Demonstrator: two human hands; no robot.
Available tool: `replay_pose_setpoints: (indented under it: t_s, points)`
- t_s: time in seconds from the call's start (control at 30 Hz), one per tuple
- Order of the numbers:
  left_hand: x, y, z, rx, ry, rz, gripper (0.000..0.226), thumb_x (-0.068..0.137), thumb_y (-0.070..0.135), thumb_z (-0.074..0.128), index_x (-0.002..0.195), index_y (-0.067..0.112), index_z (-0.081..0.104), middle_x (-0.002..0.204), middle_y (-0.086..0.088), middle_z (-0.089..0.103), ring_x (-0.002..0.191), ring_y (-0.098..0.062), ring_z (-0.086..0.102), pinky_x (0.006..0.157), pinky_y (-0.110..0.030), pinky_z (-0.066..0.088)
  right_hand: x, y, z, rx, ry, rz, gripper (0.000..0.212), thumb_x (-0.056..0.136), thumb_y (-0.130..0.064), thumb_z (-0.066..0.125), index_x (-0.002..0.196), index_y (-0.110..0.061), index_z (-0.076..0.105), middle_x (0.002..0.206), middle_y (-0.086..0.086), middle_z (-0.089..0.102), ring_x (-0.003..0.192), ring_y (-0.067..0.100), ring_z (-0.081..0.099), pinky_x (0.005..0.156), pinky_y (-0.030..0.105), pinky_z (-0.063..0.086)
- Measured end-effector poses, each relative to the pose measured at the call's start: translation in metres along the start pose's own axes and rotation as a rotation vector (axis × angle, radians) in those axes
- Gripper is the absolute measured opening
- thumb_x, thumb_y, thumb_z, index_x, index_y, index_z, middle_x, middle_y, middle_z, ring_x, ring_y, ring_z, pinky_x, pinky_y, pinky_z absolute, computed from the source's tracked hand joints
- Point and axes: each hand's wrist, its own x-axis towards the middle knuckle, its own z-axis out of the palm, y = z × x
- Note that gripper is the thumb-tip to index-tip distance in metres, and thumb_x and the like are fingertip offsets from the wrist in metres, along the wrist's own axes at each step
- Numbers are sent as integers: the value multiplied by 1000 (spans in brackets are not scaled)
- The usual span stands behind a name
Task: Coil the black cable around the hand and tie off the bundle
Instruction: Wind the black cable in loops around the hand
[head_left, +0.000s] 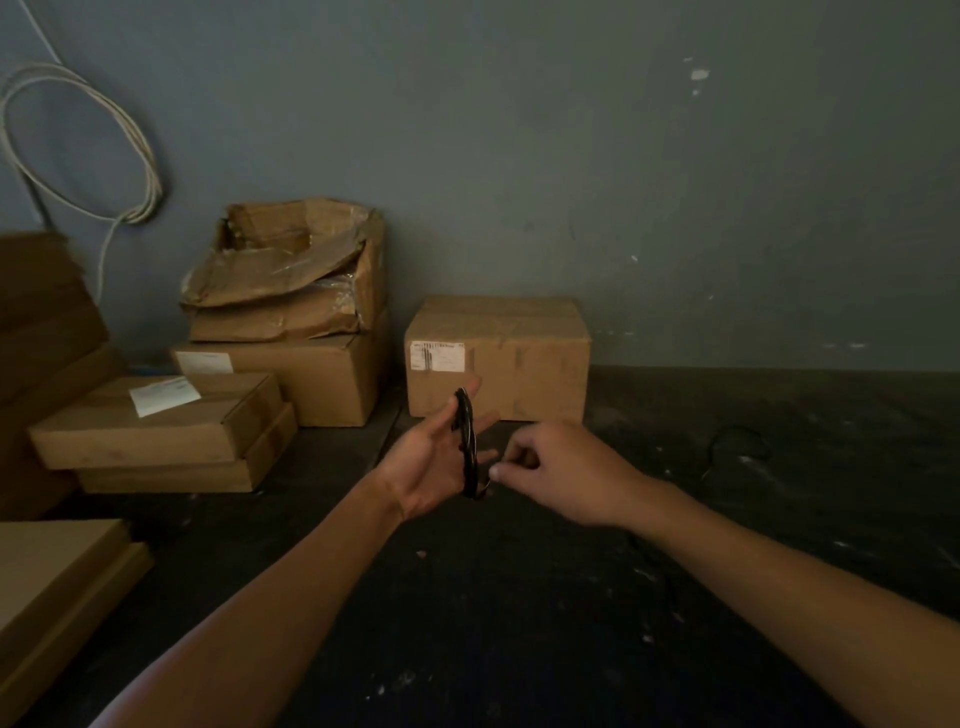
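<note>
My left hand (434, 462) is held up flat, palm to the right, fingers spread and pointing away. The black cable (467, 447) is wound in several loops across its fingers, from the index finger down past the little finger. My right hand (556, 473) is just right of the coil, fingers curled, with thumb and forefinger pinched near the coil's lower end. A thin strand seems to run from that pinch to the bundle; the dim light hides whether it is held. A loose stretch of black cable (737, 441) lies on the dark floor at the right.
A sealed cardboard box (519, 358) stands against the grey wall straight ahead. Stacked and torn cardboard boxes (291, 322) fill the left side, with flat cartons (57, 587) at the near left. A white cable loop (83, 140) hangs on the wall. The dark floor (519, 623) lies below my arms.
</note>
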Motion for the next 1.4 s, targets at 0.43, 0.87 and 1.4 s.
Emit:
replay_pose_setpoints:
  t_s: [0.43,0.87,1.4]
  points:
    - [-25,-11,24,220,-291,-328,41,92,51,44,133,54,50,155,2,36,147,-39,16,111,-74,8,37,11,-64,-344,10,-112,6,84,-33,71,84,-31,65,91,-8,66,89,13,61,81,40,52]
    - [-34,4,34,155,-486,-314,54,91,51,51,143,51,39,158,-3,34,144,-39,27,109,-75,16,49,66,-49,38,39,-75,16,95,-24,57,103,-27,70,102,-7,67,98,10,60,84,31,45]
    - [-13,32,41,-43,-417,-72,47,99,47,31,145,47,37,157,-11,36,139,-47,34,106,-77,20,8,68,76,785,19,205,23,102,-23,42,105,-20,65,79,2,62,67,12,56,62,25,48]
